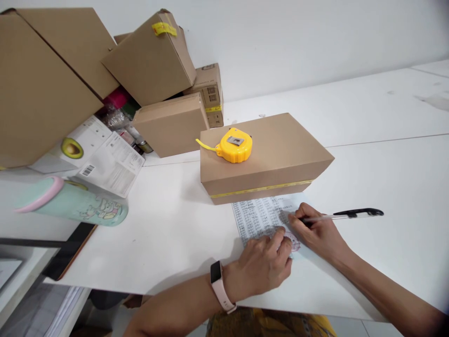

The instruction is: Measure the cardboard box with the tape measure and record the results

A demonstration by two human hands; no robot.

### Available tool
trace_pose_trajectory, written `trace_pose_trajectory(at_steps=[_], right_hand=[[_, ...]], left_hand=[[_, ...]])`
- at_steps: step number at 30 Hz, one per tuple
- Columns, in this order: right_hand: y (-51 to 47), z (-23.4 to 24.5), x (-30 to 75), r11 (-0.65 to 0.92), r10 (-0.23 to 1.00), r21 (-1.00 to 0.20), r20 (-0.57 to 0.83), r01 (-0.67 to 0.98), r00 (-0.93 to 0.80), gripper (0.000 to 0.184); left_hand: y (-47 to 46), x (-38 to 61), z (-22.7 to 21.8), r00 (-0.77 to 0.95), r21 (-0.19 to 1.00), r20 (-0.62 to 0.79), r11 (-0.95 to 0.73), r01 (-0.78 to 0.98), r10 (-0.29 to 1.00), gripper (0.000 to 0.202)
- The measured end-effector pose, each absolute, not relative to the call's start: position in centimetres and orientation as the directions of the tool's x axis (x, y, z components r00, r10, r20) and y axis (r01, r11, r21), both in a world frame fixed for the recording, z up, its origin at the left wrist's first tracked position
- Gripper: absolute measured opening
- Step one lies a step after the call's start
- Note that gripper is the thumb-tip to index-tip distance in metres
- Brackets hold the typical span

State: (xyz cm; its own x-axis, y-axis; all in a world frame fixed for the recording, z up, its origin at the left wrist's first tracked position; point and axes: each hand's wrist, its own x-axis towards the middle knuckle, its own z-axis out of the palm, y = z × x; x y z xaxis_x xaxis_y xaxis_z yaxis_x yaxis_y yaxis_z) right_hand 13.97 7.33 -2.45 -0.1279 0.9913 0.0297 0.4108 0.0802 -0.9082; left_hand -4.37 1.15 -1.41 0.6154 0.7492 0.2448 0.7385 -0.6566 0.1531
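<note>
I see the pen (345,215) pinched in my right hand (317,231), tip on the printed sheet (261,217) lying against the cardboard box (266,157); my left hand (261,267) presses the sheet, fingers loosely curled, holding nothing; yellow tape measure (234,145) sits atop the box

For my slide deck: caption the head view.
Right hand writes with a pen on a printed sheet; left hand steadies it.

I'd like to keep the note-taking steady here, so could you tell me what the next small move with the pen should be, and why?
Probably lower the pen tip onto the printed sheet and write. The right hand grips the pen with its tip just at the paper, the left hand presses the sheet flat on the table, and the tape measure rests on the box just behind.
</note>
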Motion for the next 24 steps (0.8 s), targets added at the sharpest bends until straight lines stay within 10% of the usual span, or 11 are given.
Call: trace_pose_trajectory(at_steps=[24], right_hand=[[7.49, -1.96, 13.96, 0.091, 0.993, -0.895, 0.046, 0.437, -0.113, 0.033]], left_hand=[[1.21, -4.4, -1.36, 0.615, 0.169, 0.247, -0.658, 0.733, 0.749, 0.034]])
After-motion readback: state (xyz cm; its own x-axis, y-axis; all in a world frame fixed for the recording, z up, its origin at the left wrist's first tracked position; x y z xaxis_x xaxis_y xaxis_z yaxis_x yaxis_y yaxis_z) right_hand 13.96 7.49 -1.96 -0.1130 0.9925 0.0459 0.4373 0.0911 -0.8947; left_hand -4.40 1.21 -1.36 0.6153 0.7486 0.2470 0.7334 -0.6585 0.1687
